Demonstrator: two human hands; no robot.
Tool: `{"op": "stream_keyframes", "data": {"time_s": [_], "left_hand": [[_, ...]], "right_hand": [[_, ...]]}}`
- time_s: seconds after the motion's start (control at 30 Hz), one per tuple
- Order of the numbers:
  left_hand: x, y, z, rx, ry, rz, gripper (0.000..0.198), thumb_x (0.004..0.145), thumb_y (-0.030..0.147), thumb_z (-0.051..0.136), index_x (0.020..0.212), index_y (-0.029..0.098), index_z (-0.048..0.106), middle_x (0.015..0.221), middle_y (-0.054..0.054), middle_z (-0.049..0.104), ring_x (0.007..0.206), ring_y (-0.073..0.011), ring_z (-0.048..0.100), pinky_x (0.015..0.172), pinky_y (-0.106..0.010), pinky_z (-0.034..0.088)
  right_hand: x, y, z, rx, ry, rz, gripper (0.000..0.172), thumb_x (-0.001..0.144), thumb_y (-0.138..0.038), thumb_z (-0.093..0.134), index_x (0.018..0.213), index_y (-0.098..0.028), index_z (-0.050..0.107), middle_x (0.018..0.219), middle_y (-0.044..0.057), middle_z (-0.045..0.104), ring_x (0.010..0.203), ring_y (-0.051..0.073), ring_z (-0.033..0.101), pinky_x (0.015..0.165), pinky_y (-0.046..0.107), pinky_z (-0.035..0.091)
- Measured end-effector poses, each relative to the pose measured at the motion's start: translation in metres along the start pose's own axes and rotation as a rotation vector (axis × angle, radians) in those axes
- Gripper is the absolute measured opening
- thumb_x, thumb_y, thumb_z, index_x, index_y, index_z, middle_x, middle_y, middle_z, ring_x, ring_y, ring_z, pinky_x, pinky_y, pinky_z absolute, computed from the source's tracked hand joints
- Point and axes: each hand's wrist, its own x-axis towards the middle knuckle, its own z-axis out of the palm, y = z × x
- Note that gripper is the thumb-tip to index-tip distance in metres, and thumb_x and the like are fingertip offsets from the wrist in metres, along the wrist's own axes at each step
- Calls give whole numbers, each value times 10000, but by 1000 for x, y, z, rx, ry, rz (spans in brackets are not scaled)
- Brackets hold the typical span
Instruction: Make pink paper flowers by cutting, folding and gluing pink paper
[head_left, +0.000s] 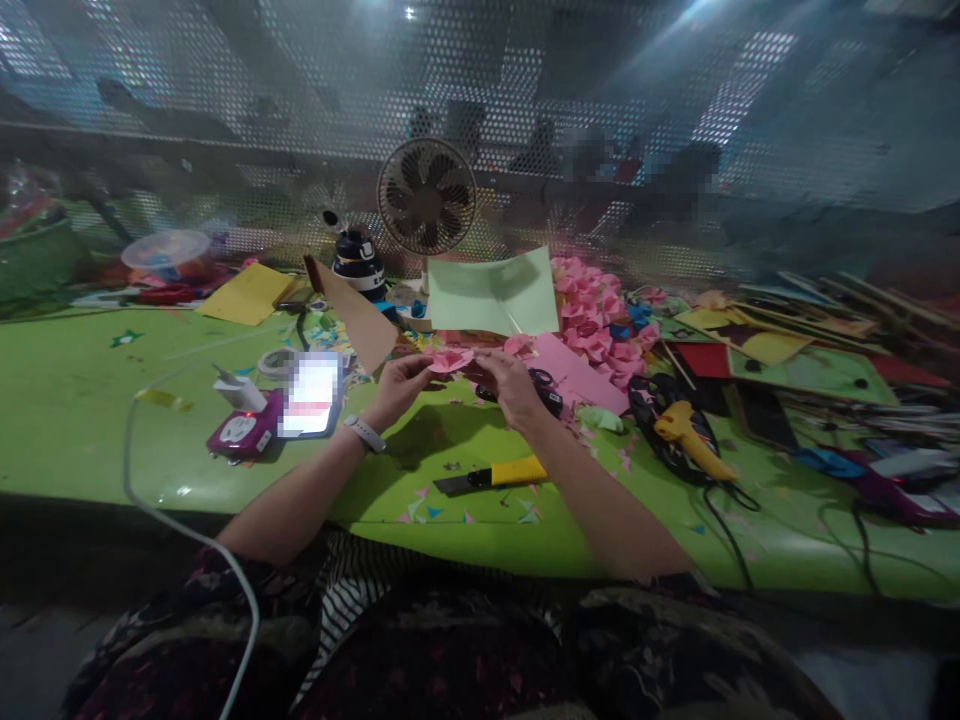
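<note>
A small folded pink paper piece (450, 361) is held above the green table (67, 400) between both hands. My left hand (401, 388) pinches its left end, fingers closed. At its right end, the fingers of my right hand (504, 380) are closed on the same paper. Under my right forearm lies a yellow and black cutter knife (499, 473). Black scissors (551, 392) rest just right of my right hand, partly hidden by it. Beside them is a flat pink sheet (577, 372), and behind that a heap of pink paper pieces (592, 310).
A fan (427, 197) and a pale green card (491, 295) stand at the back. To the left are a lit phone (309, 397) and a purple socket block (238, 432) with a white cable. A yellow glue gun (694, 440) lies right; paper scraps dot the table.
</note>
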Motion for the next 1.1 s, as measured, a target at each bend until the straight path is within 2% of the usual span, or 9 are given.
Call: {"op": "stream_keyframes", "data": {"time_s": [0.23,0.47,0.73,1.1], "left_hand": [[-1,1,-1,14,-25,3,426,683,506,822,891,140,757,891,-88,766,789,-225,749,769,-394,633],[-3,4,2,18,-16,-13,442,665,519,830,878,139,754,873,-93,767,782,-227,750,752,-372,625],[-4,9,4,9,11,-23,476,597,530,861,853,143,758,834,-75,766,733,-204,741,706,-337,626],[-3,3,2,65,-28,0,405,677,476,827,874,130,757,818,-82,761,727,-192,733,729,-351,619]], "right_hand": [[3,3,-3,-12,34,-13,231,668,-387,787,814,-217,731,833,9,756,876,188,718,887,344,540],[5,5,-3,11,43,9,240,636,-381,800,798,-220,723,765,-10,743,814,182,717,849,336,545],[8,9,-6,12,48,-2,280,617,-402,815,795,-205,723,803,4,750,840,174,708,845,314,537],[-1,-5,-2,-102,10,-26,197,649,-367,783,759,-212,732,772,2,732,782,167,705,809,331,561]]}}
